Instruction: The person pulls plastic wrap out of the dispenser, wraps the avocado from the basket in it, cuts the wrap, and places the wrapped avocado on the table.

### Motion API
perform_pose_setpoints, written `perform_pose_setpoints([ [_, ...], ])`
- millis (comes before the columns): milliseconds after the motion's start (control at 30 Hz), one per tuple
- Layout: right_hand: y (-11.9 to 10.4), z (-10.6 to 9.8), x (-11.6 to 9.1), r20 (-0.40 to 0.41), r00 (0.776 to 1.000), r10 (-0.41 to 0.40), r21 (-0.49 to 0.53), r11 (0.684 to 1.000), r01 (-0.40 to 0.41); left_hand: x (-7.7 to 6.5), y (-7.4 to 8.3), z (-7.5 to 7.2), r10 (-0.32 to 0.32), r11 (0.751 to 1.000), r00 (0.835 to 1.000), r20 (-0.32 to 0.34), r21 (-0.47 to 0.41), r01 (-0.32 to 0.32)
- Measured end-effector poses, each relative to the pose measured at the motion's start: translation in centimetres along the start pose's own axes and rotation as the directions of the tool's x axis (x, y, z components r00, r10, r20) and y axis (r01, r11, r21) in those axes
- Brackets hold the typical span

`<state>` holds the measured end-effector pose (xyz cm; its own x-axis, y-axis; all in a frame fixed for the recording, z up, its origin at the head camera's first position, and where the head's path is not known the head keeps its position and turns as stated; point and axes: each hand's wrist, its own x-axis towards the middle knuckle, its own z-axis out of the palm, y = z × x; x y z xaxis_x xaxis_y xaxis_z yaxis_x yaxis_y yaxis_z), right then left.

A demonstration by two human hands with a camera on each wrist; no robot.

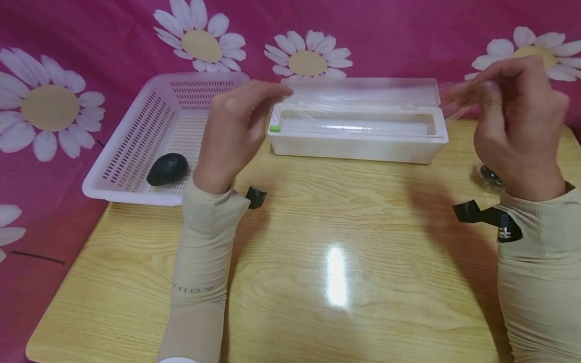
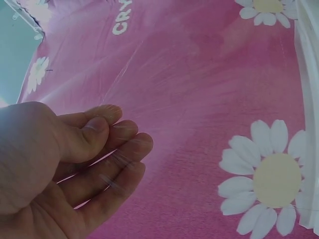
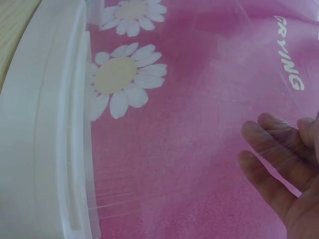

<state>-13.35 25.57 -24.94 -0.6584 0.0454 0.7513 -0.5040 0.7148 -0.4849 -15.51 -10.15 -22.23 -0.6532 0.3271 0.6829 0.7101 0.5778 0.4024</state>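
A transparent sheet of cling film [image 2: 164, 84] stretches between both hands, above a white dispenser box [image 1: 354, 148] with its lid [image 1: 363, 91] raised. The film roll [image 1: 358, 126] lies inside the box. My left hand [image 1: 236, 131] pinches one corner of the film between thumb and index finger, the other fingers behind the sheet. At the other end, my right hand [image 1: 526, 121] grips the film, which bunches into creases at its fingertips. In the right wrist view the film spans from the box edge up to the hand, whose thumb is partly out of frame.
A white perforated basket [image 1: 136, 197] stands at the left with a dark avocado [image 1: 168, 169] in it. Partly hidden behind my right wrist lies a small dark thing in clear wrap [image 1: 489, 177]. A pink flowered cloth [image 1: 381, 35] hangs behind the wooden table [image 1: 290, 282].
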Motion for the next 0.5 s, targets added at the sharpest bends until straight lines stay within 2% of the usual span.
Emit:
perform_pose_setpoints([
  [133,-0.4,0.0,0.2,-0.04,0.999,-0.001,-0.02,1.0,0.0,-0.1,0.3,-0.3,0.013,1.0,0.999,-0.035,0.013,-0.013],
  [200,-0.7,0.0,0.3,-0.055,0.998,0.001,0.007,1.0,-0.001,-0.1,0.4,-0.5,0.022,1.0,0.998,-0.057,0.023,-0.02],
  [300,-1.1,0.0,0.4,-0.075,0.997,-0.002,0.079,0.997,0.008,-0.2,0.7,-0.7,0.042,0.999,0.995,-0.096,0.029,-0.039],
  [433,-1.9,-0.2,0.4,-0.104,0.993,0.052,0.226,0.974,-0.027,-0.2,1.2,-1.0,0.07,0.998,0.987,-0.145,0.018,-0.068],
  [500,-2.1,-0.4,0.3,-0.108,0.991,0.078,0.251,0.967,-0.049,-0.3,1.4,-1.1,0.077,0.997,0.983,-0.165,0.016,-0.075],
])
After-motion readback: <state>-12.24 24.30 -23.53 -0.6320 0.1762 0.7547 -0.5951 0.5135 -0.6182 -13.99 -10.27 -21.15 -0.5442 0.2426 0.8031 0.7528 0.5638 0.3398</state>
